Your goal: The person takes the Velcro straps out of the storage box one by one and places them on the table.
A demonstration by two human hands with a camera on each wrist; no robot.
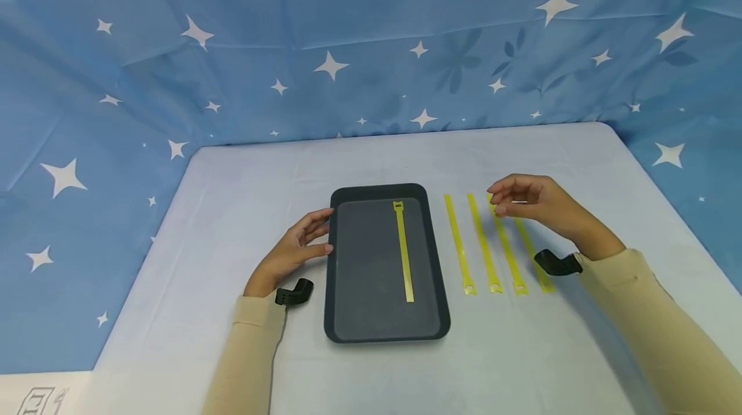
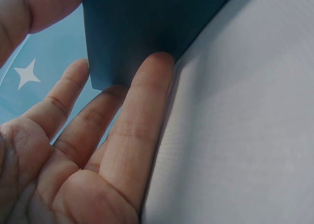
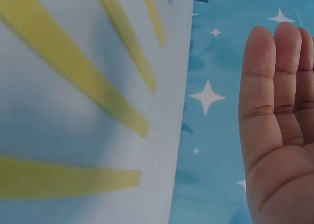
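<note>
A dark grey rectangular tray (image 1: 365, 260) lies on the white table, with one yellow hook-and-loop cable strap (image 1: 404, 254) lengthwise inside, its slotted head at the far end. My left hand (image 1: 295, 252) touches the tray's left side with its fingertips; in the left wrist view, fairly straight fingers (image 2: 140, 121) rest against the tray wall (image 2: 127, 32). My right hand (image 1: 536, 203) hovers above several more yellow straps (image 1: 484, 244), fingers loosely bent and holding nothing. In the right wrist view these straps (image 3: 73, 62) lie apart from that hand's fingers (image 3: 258, 81).
The straps on the table lie side by side right of the tray, slotted heads toward me. Behind the white table (image 1: 261, 176) hangs a blue cloth (image 1: 371, 35) with white stars. Printed cream material (image 1: 64, 392) shows at the lower left corner.
</note>
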